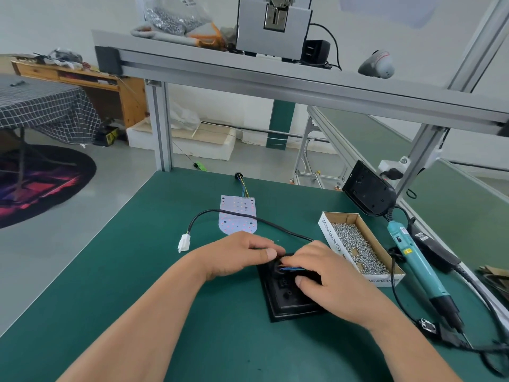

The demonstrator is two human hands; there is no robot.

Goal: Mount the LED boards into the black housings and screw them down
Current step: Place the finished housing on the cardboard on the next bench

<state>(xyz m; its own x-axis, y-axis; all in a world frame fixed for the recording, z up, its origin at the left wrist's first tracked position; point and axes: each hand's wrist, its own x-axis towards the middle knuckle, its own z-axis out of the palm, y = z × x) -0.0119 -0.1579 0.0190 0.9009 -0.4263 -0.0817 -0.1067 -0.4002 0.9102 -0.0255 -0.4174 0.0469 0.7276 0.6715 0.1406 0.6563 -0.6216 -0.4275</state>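
Two hands meet, close together, over the black housing (pixel 286 304), which lies flat on the green counter (pixel 137 299) right in front of me. My left hand (pixel 242 256) curls over the housing's far end, thumb pointing right; I cannot tell whether it grips. My right hand (pixel 330 274) pinches thin blue and orange wires (pixel 292 269) between fingers above and thumb below, just over the housing's upper face. The housing's long axis runs away from me, its squared end nearest. A black cable (pixel 248 219) leads from under the hands, looping left to a white connector (pixel 184 243). Beyond the hands, one LED board (pixel 238 215) lies flat, outside the housing, long axis also running away from me, rounded end toward me, wired end far. To the right, an open cardboard box (pixel 329 230) holds a heap of silver screws (pixel 355 246). Further right lies a teal electric screwdriver (pixel 416 260), tip toward me.
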